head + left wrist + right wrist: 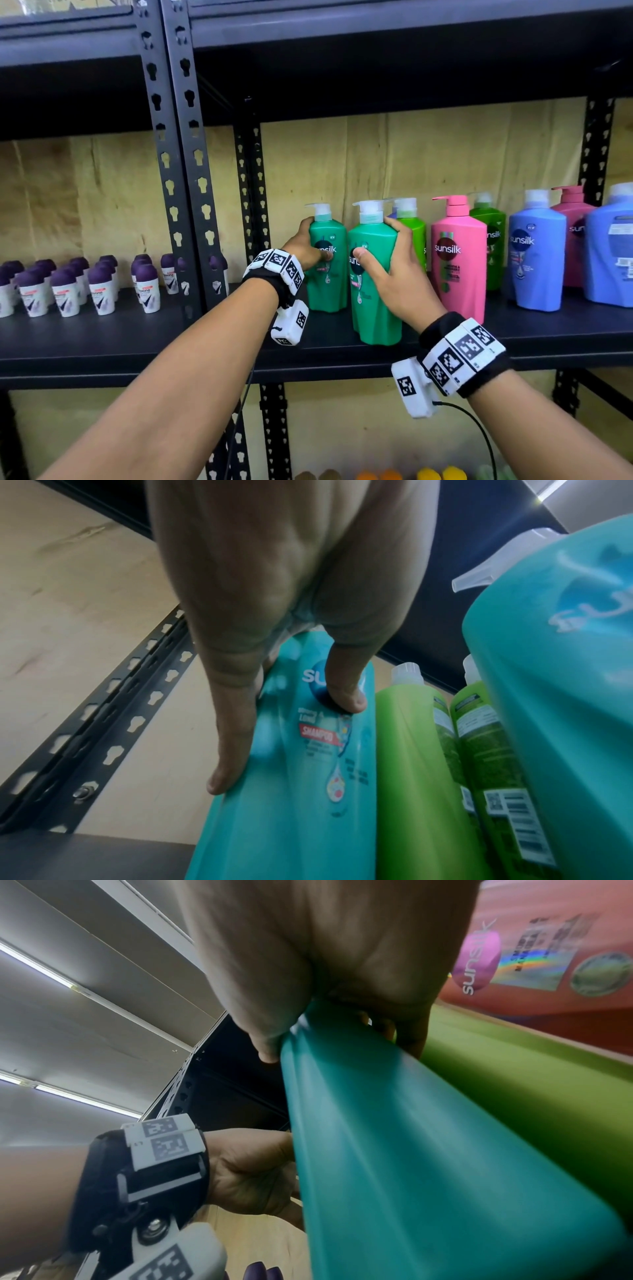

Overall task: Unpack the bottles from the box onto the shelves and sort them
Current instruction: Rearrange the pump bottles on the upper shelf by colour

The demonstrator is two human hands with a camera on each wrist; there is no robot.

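Shelf (102, 346): dark metal, plywood behind.
Left hand (303, 248): gripped rear teal bottle (327, 270).
Right hand (397, 274): gripped front teal bottle (375, 287).
Handling: judged heavy, stiff, slick; best held mid-body.

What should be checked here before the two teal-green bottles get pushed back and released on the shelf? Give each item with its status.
1. Left hand holds the rear teal bottle, thumb on its label: ok.
2. Right hand holds the front teal bottle: ok.
3. Both bottles upright with labels facing out: ok.
4. Front teal bottle's base fully on the shelf: ok, though near the front edge.
5. Grouping by colour: ok, teal beside teal, with lime green bottle and pink bottle to the right.
6. Free space behind the teal bottles: cannot tell.
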